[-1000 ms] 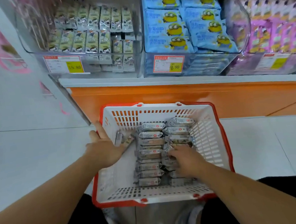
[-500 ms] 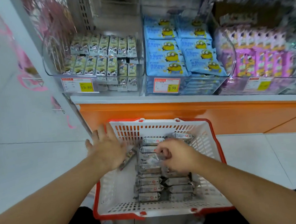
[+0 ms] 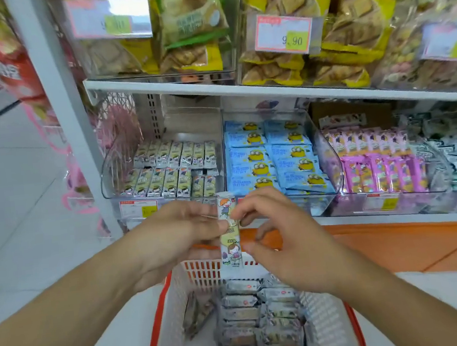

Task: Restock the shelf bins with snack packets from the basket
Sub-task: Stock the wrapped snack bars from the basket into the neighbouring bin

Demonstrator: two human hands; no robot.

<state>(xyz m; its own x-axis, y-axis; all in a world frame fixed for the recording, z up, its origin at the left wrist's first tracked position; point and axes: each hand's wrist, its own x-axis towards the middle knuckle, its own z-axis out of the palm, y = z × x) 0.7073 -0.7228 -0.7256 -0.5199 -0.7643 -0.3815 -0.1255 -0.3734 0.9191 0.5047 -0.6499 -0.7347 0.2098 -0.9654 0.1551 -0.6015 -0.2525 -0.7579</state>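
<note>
Shelving (image 3: pixel 269 88) in a shop aisle with pale floor tiles carries clear bins; beyond the hands, a bin (image 3: pixel 165 173) holds rows of matching snack packets. Left hand (image 3: pixel 177 234) and right hand (image 3: pixel 279 235) meet above the basket (image 3: pixel 161 298), each pinching one upright snack packet (image 3: pixel 229 232) between thumb and curled fingers. More packets (image 3: pixel 254 319) lie in the basket below them.

way ahead: my clear bin (image 3: pixel 110 182) open on top, room above its packet rows (image 3: pixel 170 167) | overhead: white shelf board (image 3: pixel 241 88) caps it | left: white upright post (image 3: pixel 56 106) blocks
</note>
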